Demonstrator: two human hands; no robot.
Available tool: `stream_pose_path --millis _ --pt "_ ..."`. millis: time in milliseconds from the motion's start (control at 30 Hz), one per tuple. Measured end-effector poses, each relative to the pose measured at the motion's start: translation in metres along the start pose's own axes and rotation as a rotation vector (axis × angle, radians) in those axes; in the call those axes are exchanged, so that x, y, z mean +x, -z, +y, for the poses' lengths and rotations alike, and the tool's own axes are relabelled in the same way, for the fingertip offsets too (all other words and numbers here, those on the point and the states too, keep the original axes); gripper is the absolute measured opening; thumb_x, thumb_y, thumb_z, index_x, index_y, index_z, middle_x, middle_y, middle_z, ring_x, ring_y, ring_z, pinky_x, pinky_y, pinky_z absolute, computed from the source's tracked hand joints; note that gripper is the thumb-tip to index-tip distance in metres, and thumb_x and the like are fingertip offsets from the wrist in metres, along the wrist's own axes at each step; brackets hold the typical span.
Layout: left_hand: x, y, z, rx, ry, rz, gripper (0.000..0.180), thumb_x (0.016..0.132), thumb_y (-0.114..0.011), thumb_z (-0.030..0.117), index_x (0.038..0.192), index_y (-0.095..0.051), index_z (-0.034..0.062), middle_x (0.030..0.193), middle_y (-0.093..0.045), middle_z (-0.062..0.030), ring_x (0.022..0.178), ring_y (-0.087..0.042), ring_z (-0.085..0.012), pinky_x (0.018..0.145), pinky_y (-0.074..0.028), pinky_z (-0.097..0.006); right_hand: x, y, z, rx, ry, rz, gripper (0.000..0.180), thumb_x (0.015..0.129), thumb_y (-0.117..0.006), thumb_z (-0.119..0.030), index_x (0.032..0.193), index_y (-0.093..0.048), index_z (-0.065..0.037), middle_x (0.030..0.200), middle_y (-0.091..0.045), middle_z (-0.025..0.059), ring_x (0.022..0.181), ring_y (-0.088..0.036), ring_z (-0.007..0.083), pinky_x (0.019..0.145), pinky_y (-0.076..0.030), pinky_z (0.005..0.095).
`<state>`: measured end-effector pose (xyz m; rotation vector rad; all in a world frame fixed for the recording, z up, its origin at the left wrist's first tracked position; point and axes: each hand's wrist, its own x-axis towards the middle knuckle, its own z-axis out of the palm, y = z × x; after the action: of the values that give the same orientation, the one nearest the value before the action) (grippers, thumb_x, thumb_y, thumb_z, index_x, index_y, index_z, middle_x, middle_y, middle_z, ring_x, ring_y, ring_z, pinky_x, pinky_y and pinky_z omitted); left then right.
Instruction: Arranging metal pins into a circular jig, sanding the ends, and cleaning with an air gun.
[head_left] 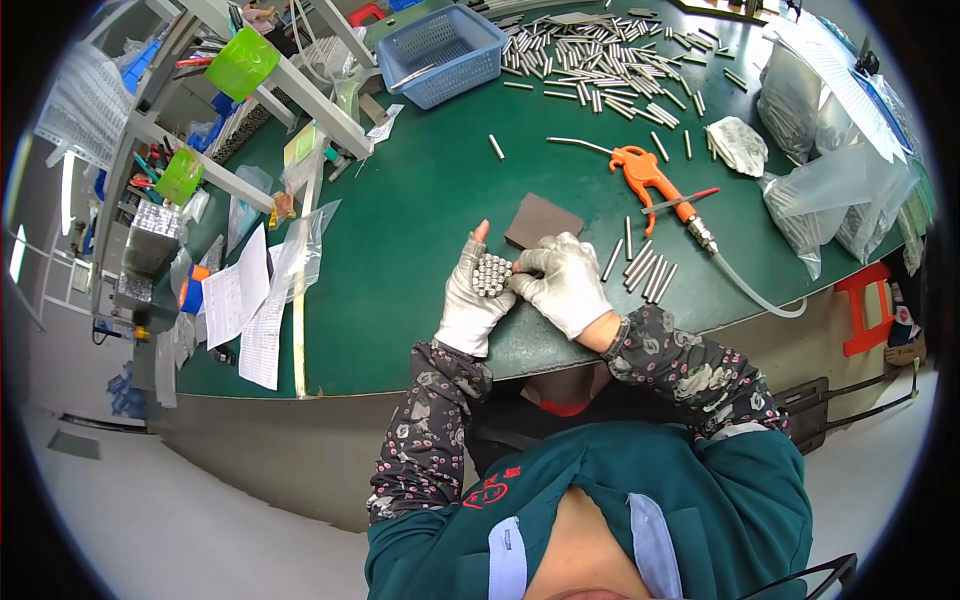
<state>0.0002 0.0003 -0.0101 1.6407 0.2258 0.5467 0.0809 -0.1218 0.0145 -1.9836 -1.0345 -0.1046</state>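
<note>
My left hand (pixel 470 300), in a white fingerless-tipped glove, is wrapped round a bundle of short metal pins (pixel 491 276), their round ends facing up. At the bundle's right edge is my gloved right hand (pixel 566 283), its fingers curled and pinched together. What lies between those fingertips is hidden. Just beyond both hands sits a flat brown block (pixel 543 221). Several loose metal pins (pixel 650 274) lie side by side to the right of my right hand. An orange air blow gun (pixel 645 180) rests farther right, its hose running off the table's near edge.
A large pile of metal pins (pixel 600 60) covers the far side of the green table (pixel 400 220). Beside it stands a blue plastic basket (pixel 440 55). Filled plastic bags (pixel 840 180) and a crumpled white glove (pixel 738 146) are at right. Papers (pixel 240 300) and a shelf frame stand left.
</note>
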Motion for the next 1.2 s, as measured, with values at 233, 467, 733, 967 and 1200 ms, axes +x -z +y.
stream_pose_path --millis 233,467,733,967,1200 --pt "0.005 0.0 -0.007 -0.13 0.061 -0.041 0.083 0.064 -0.068 -0.006 0.135 -0.027 0.0086 0.077 -0.054 0.0029 0.069 -0.053 -0.0051 0.066 -0.047 -0.019 0.002 -0.002 -0.004 -0.06 -0.026 0.016 0.013 0.065 -0.063 -0.023 0.068 -0.065 -0.011 0.068 -0.058 0.0049 0.076 -0.052 0.0252 0.067 -0.038 0.0381" --pt "0.004 0.002 -0.006 -0.241 0.08 -0.056 0.078 0.066 -0.073 0.003 0.132 -0.031 0.0064 0.081 -0.05 0.0024 0.07 -0.05 -0.0049 0.069 -0.045 -0.019 0.004 -0.001 -0.004 -0.056 -0.028 0.029 0.012 0.064 -0.06 -0.02 0.065 -0.064 -0.009 0.067 -0.058 0.0068 0.073 -0.053 0.0266 0.067 -0.039 0.0386" --pt "0.001 0.001 0.004 0.034 -0.008 -0.073 0.071 0.062 -0.074 -0.002 0.124 -0.042 0.0051 0.078 -0.052 0.0029 0.07 -0.05 -0.0043 0.07 -0.043 -0.017 0.003 -0.001 0.005 -0.084 -0.038 0.084 0.011 0.063 -0.058 -0.019 0.06 -0.062 -0.009 0.068 -0.058 0.0052 0.076 -0.054 0.0259 0.067 -0.039 0.0386" --pt "0.0 0.0 0.003 -0.038 0.086 -0.052 0.058 0.065 -0.064 -0.01 0.119 -0.044 0.0001 0.072 -0.05 0.0026 0.065 -0.047 -0.0041 0.065 -0.042 -0.017 0.01 0.041 0.01 -0.195 0.003 0.149 0.009 0.062 -0.057 -0.017 0.061 -0.063 -0.01 0.067 -0.058 0.0057 0.074 -0.054 0.0258 0.066 -0.043 0.0378" --pt "0.004 -0.001 -0.009 0.014 0.043 0.007 0.049 0.067 -0.062 -0.005 0.113 -0.049 0.0033 0.071 -0.049 0.0029 0.063 -0.048 -0.0042 0.063 -0.043 -0.018 -0.02 0.129 0.06 -0.212 -0.271 -0.024 0.017 0.063 -0.055 -0.019 0.067 -0.06 -0.003 0.073 -0.059 0.0151 0.071 -0.056 0.031 0.066 -0.046 0.0369"
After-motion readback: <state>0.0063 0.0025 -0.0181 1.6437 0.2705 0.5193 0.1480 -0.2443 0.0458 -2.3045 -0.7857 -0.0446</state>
